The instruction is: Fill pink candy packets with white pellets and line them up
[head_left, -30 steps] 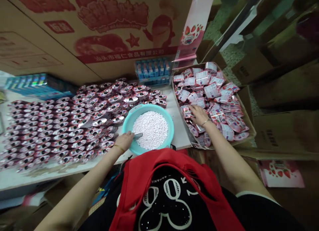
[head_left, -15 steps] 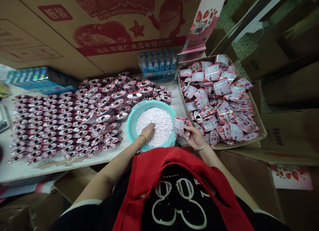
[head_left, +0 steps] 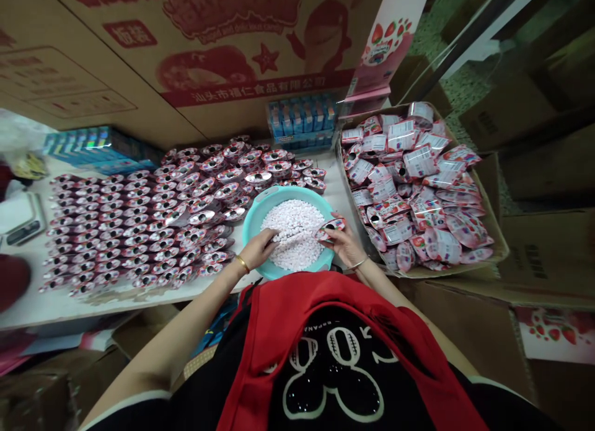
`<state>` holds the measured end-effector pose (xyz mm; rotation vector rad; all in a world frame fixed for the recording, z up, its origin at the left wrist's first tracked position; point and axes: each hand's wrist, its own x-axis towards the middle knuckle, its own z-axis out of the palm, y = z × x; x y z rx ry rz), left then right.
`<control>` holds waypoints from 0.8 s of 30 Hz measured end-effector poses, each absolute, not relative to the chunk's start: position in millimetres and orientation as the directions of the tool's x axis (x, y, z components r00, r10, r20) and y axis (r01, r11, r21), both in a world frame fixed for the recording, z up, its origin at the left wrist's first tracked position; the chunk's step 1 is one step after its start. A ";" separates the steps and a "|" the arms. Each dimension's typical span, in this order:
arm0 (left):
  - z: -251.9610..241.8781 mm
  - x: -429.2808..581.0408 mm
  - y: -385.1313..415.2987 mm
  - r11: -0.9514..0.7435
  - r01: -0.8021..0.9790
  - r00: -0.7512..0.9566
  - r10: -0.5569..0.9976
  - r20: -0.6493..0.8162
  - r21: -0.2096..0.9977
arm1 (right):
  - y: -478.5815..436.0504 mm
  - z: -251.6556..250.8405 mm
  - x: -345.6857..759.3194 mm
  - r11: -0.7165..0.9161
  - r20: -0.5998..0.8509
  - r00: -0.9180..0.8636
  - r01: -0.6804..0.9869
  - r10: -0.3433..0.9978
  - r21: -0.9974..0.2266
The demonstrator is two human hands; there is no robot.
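Observation:
A turquoise basin (head_left: 250,232) holds a heap of small white pellets (head_left: 297,220). My left hand (head_left: 260,248) is at the basin's left side, its fingertips pinched together at the pellets; what they hold, if anything, is too small to make out. At the basin's right side my right hand (head_left: 346,246) grips a red and white packet (head_left: 331,227), whose dark round opening faces up. Many similar upright packets (head_left: 139,226) stand in rows left of the basin. More packets (head_left: 418,189) lie jumbled in a cardboard box on the right.
Blue boxes (head_left: 304,121) stand behind the basin, with more blue boxes (head_left: 97,149) at the back left. A large printed carton (head_left: 186,65) rises behind the table. A scale (head_left: 23,223) sits at the far left, and a red round object (head_left: 12,282) is near it.
My left hand has drawn back from the pellets toward the basin's left rim. My right hand has moved the packet left over the basin's edge, tilting its opening upward. The view has shifted slightly left.

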<state>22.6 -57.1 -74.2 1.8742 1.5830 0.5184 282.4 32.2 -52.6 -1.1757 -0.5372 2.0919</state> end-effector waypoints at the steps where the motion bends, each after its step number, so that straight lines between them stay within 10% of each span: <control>1: -65.9 20.8 -58.0 -0.096 0.732 0.202 0.976 -0.080 0.675 | 32.2 -56.4 277.5 -0.679 -0.589 -0.338 -0.322 0.734 -0.660; 10: -4.9 26.5 -43.2 -0.158 0.820 0.276 0.951 -0.138 0.550 | 29.6 -78.8 251.2 -0.402 -0.390 -0.142 -0.066 0.910 -0.913; 15: 24.6 49.0 -23.8 -0.150 0.949 0.241 0.912 -0.331 0.278 | 25.8 -80.1 247.3 -0.255 -0.260 -0.173 0.050 0.950 -0.966; 24: 68.6 89.9 -9.3 -0.219 0.975 0.183 0.883 -0.431 -0.034 | 25.3 -89.1 248.2 -0.397 -0.384 -0.152 -0.063 0.911 -0.916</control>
